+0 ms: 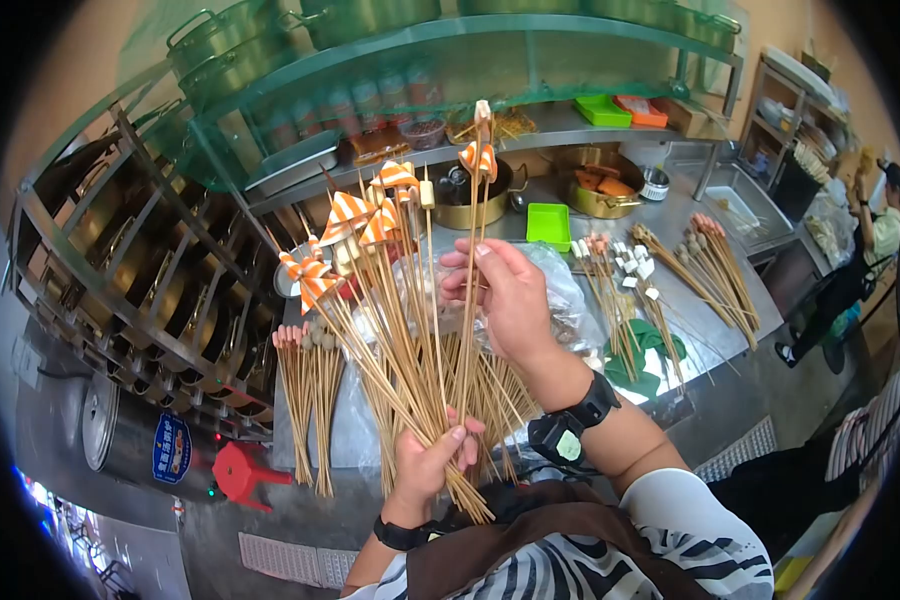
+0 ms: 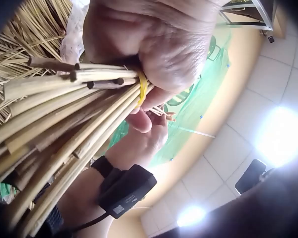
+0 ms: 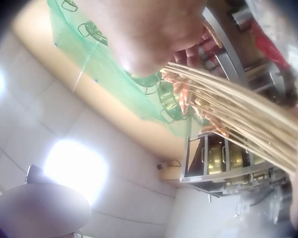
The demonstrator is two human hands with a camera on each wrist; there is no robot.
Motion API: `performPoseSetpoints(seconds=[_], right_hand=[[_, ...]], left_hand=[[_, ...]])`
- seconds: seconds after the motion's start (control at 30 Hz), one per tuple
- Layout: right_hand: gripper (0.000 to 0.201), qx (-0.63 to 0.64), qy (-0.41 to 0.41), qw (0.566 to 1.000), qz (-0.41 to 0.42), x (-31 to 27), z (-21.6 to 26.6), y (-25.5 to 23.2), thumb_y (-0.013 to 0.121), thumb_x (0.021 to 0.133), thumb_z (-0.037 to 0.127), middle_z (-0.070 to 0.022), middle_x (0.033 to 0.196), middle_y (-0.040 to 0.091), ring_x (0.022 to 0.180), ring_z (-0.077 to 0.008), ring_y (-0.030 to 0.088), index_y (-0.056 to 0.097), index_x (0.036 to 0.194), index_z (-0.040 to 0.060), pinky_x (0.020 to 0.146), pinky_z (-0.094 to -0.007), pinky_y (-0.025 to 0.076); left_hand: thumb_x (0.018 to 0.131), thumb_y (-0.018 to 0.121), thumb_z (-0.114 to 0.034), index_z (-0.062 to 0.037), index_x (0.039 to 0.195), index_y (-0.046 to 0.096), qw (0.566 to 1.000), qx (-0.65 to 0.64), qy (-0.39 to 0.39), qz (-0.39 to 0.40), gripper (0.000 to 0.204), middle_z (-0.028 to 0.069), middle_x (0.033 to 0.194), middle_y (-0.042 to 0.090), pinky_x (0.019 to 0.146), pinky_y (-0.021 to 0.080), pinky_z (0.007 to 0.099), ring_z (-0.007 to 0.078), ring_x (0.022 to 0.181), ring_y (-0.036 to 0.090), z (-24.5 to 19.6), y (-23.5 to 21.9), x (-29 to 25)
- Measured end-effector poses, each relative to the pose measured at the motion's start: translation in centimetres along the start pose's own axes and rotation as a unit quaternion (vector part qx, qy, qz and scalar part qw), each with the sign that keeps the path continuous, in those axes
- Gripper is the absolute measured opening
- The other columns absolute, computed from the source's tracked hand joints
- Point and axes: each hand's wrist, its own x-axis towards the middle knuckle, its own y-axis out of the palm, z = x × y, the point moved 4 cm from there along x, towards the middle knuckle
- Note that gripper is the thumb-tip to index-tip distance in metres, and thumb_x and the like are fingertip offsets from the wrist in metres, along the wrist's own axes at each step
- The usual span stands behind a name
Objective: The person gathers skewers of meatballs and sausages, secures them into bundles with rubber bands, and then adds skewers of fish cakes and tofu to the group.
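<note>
My left hand [image 1: 432, 462] grips a fanned bundle of bamboo skewers [image 1: 410, 370] near their lower ends. Orange-and-white striped folded pieces [image 1: 348, 215] and pale blocks sit on the upper tips. In the left wrist view, a yellow band [image 2: 142, 88] shows by the left hand [image 2: 154, 44], among the blunt stick ends [image 2: 64, 114]. Higher up, my right hand [image 1: 510, 300] has its thumb and fingers around a few taller, upright skewers [image 1: 471, 330] beside the fan. In the right wrist view, the skewers [image 3: 238, 109] slant away below the right hand [image 3: 154, 34].
Many more skewers [image 1: 505, 390] lie on the steel counter under the hands. Other bunches [image 1: 315, 410] lie left, and more [image 1: 720, 260] right. Behind stand pots [image 1: 600, 185] and a green tray [image 1: 548, 226]. A pot rack [image 1: 160, 270] stands left; a person [image 1: 875, 235] is far right.
</note>
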Motion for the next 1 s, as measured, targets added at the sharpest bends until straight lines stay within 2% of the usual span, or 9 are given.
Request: performPoseSetpoints(seconds=[0.3, 0.37, 0.47, 0.53, 0.7, 0.77, 0.83, 0.9, 1.0], right_hand=[[0.03, -0.034, -0.009, 0.998, -0.054, 0.4, 1.5, -1.4, 0.041, 0.095, 0.024, -0.0122, 0.1, 0.058, 0.079, -0.0156, 0.058, 0.048, 0.112, -0.0001, 0.069, -0.0297, 0.05], [0.032, -0.15, -0.276, 0.937, -0.152, 1.9, 4.8, -3.4, 0.045, 0.094, 0.029, -0.0064, 0.091, 0.057, 0.071, -0.01, 0.053, 0.049, 0.11, 0.0006, 0.057, -0.0228, 0.045], [0.036, -0.098, -0.248, 0.958, -0.108, 4.9, 10.0, -3.6, 0.05, 0.092, 0.032, -0.005, 0.082, 0.056, 0.061, -0.0073, 0.049, 0.05, 0.107, -0.0004, 0.049, -0.0218, 0.04], [0.036, -0.066, -0.105, 0.992, -0.016, 6.6, 11.7, -2.4, 0.053, 0.091, 0.035, -0.0032, 0.071, 0.054, 0.052, -0.0058, 0.045, 0.054, 0.099, -0.0006, 0.044, -0.021, 0.035], [0.032, -0.136, -0.149, 0.979, 0.018, 7.4, 13.1, 0.8, 0.049, 0.092, 0.035, 0.0019, 0.061, 0.05, 0.045, -0.003, 0.039, 0.059, 0.086, 0.0053, 0.04, -0.0174, 0.028], [0.033, -0.153, -0.228, 0.961, -0.019, 7.7, 12.9, 0.3, 0.052, 0.092, 0.032, -0.0013, 0.067, 0.053, 0.055, -0.0057, 0.047, 0.058, 0.085, 0.0003, 0.051, -0.0209, 0.038], [0.03, -0.133, -0.224, 0.965, -0.039, 7.1, 12.3, 0.3, 0.052, 0.092, 0.028, -0.0009, 0.068, 0.054, 0.059, -0.0057, 0.048, 0.058, 0.083, 0.0001, 0.055, -0.0215, 0.04], [0.023, -0.096, -0.275, 0.953, -0.086, 6.7, 11.9, 0.1, 0.052, 0.092, 0.028, 0.0029, 0.065, 0.051, 0.049, -0.0017, 0.042, 0.057, 0.084, 0.0077, 0.04, -0.0176, 0.029], [0.022, -0.057, -0.23, 0.969, -0.074, 6.2, 11.1, -0.2, 0.053, 0.092, 0.029, 0.0029, 0.063, 0.05, 0.047, -0.0018, 0.039, 0.056, 0.084, 0.0085, 0.041, -0.0174, 0.029]], left_hand=[[0.085, 0.049, 0.007, -0.0035, 0.1, 0.047, 0.999, -0.024, 0.012, 0.03, 0.019, 0.0209, 0.094, 0.062, 0.048, 0.044, 0.0235, 0.0157, 0.062, 0.056, 0.6, 0.2, -0.6], [0.082, 0.049, 0.009, -0.0022, 0.098, 0.049, 0.999, 0.01, 0.036, 0.002, 0.019, 0.0207, 0.086, 0.062, 0.046, 0.042, 0.0253, 0.0156, 0.053, 0.051, 0.6, -0.1, -0.7], [0.082, 0.05, 0.008, -0.0015, 0.098, 0.048, 0.999, 0.023, 0.038, -0.023, 0.019, 0.0206, 0.086, 0.063, 0.045, 0.041, 0.0252, 0.0153, 0.053, 0.052, 0.4, 0.3, -1.2], [0.082, 0.052, 0.006, 0.0, 0.096, 0.05, 0.998, 0.034, 0.038, -0.033, 0.015, 0.0191, 0.081, 0.063, 0.045, 0.041, 0.0248, 0.0151, 0.053, 0.052, -0.2, 0.9, -1.5], [0.082, 0.057, 0.0, 0.0046, 0.086, 0.055, 0.997, 0.069, 0.026, -0.028, 0.007, 0.0126, 0.067, 0.058, 0.045, 0.039, 0.0233, 0.014, 0.052, 0.05, 0.1, 0.3, -1.6], [0.085, 0.053, 0.004, 0.0001, 0.101, 0.048, 0.999, 0.04, 0.026, 0.017, 0.017, 0.0182, 0.086, 0.064, 0.048, 0.044, 0.0251, 0.015, 0.059, 0.055, 0.9, -0.2, -1.5], [0.085, 0.054, -0.001, 0.0022, 0.094, 0.052, 0.999, 0.041, 0.033, -0.001, 0.01, 0.0133, 0.074, 0.059, 0.046, 0.041, 0.0241, 0.014, 0.054, 0.052, 0.3, 0.7, -1.5], [0.085, 0.055, -0.007, 0.0043, 0.087, 0.055, 0.998, 0.041, 0.039, -0.021, 0.011, 0.0085, 0.063, 0.055, 0.044, 0.038, 0.0232, 0.0131, 0.05, 0.048, 0.1, 0.5, -1.6], [0.087, 0.053, -0.003, -0.0018, 0.1, 0.048, 1.0, 0.005, 0.02, -0.015, 0.014, 0.0143, 0.076, 0.061, 0.047, 0.041, 0.0246, 0.0138, 0.054, 0.051, 0.7, -0.1, -1.6]])
